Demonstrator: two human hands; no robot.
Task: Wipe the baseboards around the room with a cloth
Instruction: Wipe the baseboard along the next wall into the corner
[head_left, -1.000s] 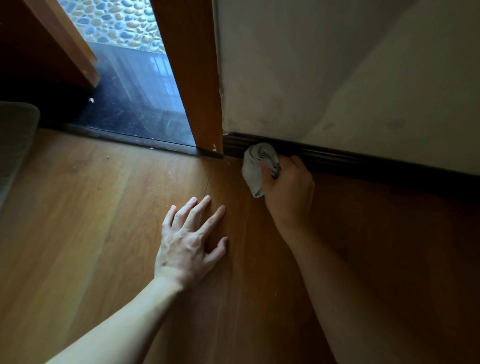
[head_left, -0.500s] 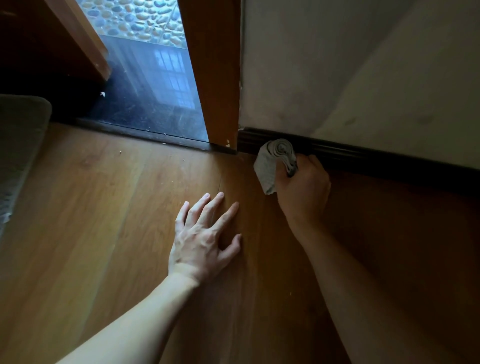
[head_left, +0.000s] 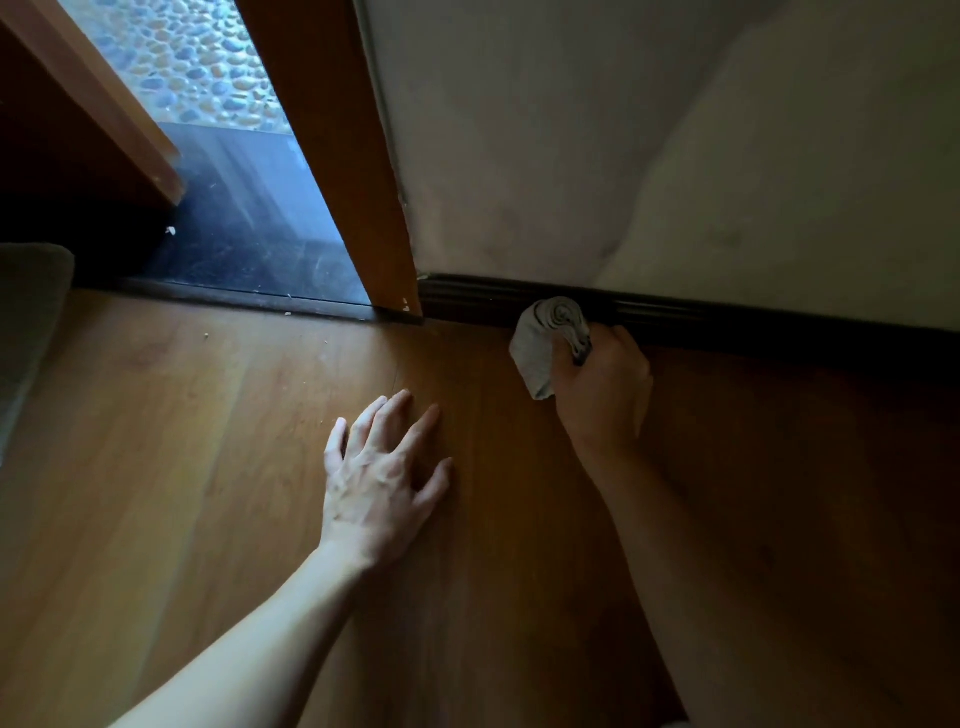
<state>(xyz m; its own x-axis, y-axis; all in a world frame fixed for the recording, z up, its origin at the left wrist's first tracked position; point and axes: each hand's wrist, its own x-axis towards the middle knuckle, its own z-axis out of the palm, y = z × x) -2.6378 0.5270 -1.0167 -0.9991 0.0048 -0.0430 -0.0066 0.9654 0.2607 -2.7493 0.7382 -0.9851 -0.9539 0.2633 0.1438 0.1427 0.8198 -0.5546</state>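
- Baseboard (head_left: 753, 325): a dark, almost black strip with lengthwise grooves, seen along the foot of the pale wall (head_left: 623, 156). It runs from the door frame to the right edge of the view and passes directly beyond the gripping hand.
- A grey-white cloth (head_left: 545, 338) is held bunched in the right hand (head_left: 605, 389), the fingers curled tightly round it. The wadded end, twisted into a spiral of folds, is pressed against the baseboard just ahead of the knuckles. A loose tail hangs down on the thumb side towards the floor.
- The stretch of baseboard behind the cloth and the fist is hidden. The stretches on either side of the grip are seen bare.
- The left hand (head_left: 382, 478) is laid flat on the wooden floor (head_left: 208, 415), fingers spread and holding nothing. It lies nearer the viewer than the grip and to its left, well apart from the cloth.
- An orange-brown door frame (head_left: 337, 156) is met by the baseboard's end, left of the grip.
- Beyond the frame, a dark threshold (head_left: 234, 291), a glossy black slab (head_left: 249, 223) and pebbled ground (head_left: 197, 62) are seen.
- Small pale crumbs (head_left: 287, 313) are scattered by the threshold.
- A grey padded edge (head_left: 31, 322) is seen far to the left.
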